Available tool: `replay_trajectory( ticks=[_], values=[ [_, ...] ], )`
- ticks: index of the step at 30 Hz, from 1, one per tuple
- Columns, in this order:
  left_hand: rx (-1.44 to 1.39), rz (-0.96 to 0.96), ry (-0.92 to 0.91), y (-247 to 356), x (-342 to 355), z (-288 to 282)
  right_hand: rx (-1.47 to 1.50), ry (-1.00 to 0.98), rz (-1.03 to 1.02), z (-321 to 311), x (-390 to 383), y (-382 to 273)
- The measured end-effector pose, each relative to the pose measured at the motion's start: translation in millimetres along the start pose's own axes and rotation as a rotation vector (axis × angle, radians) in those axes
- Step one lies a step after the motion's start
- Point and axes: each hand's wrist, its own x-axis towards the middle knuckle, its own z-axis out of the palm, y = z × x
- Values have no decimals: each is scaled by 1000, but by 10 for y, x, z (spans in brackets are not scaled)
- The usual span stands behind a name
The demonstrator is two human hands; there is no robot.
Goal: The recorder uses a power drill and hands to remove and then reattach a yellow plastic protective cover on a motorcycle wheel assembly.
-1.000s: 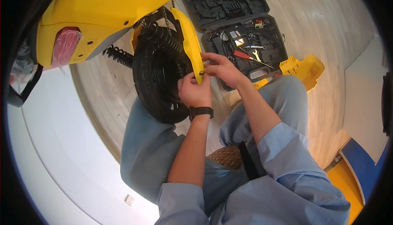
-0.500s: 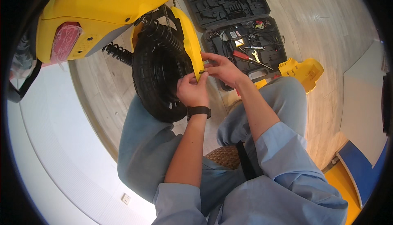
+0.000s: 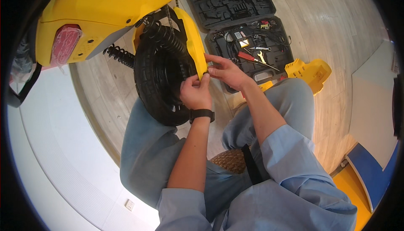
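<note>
Two bare hands meet at the lower end of a long yellow panel [image 3: 193, 41], which runs down beside the right side of a black wheel [image 3: 145, 86]. The left hand [image 3: 196, 94] comes up on a nearly vertical forearm, leaning a little to the right, with a dark wristband [image 3: 202, 114] around its wrist. Its back faces the camera; the fingers curl in toward the wheel side while the thumb points up, and thumb and fingers close on the panel's narrow lower tip in a pinch.

The right hand [image 3: 229, 73] reaches in from the other side, its forearm slanting up and to the left out of a rolled light-blue sleeve [image 3: 286, 144]. Its wrist bends slightly, the back of the hand is uppermost, and the index finger stretches out to the panel's right edge. Its other fingers are bent, with their tips close to the left thumb (a small dark spot shows just there, too tiny to identify). Whether these fingers grip anything cannot be told, since their ends are partly hidden.

Above the wheel hangs a yellow body [image 3: 109, 3], and a black coil spring [image 3: 170, 39] stands between the tyre and the panel. Right of the hands, an open black tool case [image 3: 240, 22] lies on the floor, holding a red-handled screwdriver [image 3: 246, 56] and a yellow wrench [image 3: 261, 57]. Another yellow plastic part [image 3: 313, 74] lies just beyond the right knee [image 3: 294, 92].
</note>
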Motion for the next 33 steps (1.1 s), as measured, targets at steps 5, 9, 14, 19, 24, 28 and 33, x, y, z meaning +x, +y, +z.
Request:
replay_trajectory(
  ticks=[5, 9, 14, 19, 24, 28, 33],
  values=[
    [-71, -18, 25, -18, -2, 29, -32, 14, -25, -30, 30, 82],
    [-37, -7, 51, -51, 23, 62, -40, 12, -26, -39, 36, 109],
    [-28, -37, 41, -3, 33, 42, -37, -11, 7, -31, 25, 69],
    [-9, -66, 10, 33, 26, 4, -54, 4, -3, -7, 18, 52],
    [-22, -41, 0, 6, -5, 6, -50, 28, -60, 33, 8, 70],
    [-34, 31, 97, -8, -23, 32, -101, 58, -80, 50, -12, 44],
    [-27, 41, 96, -23, -31, 39, -167, 27, -71, 36, -24, 54]
  ],
)
